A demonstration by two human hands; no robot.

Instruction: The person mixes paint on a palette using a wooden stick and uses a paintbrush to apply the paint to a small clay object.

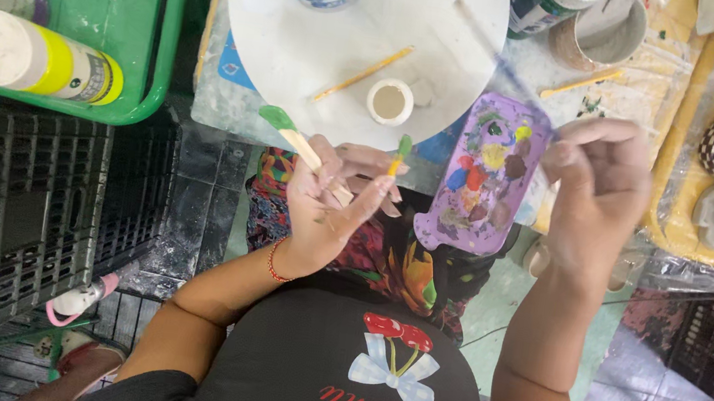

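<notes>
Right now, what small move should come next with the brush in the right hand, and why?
Probably dip the thin brush into the purple palette. The right hand holds the brush just above the palette's paint blobs, while the left hand holds two green-tipped sticks apart from it, so reloading paint looks like the nearest step.

The left hand (328,210) grips two wooden sticks, a green-tipped flat wooden stick (292,135) and a thin green-tipped brush (400,153). Just right lies a purple plastic paint palette (482,176) dotted with colours. The right hand (599,191) pinches a thin, blurred blue brush (500,58) over it. Farther away sits a round white turntable (360,35).
</notes>
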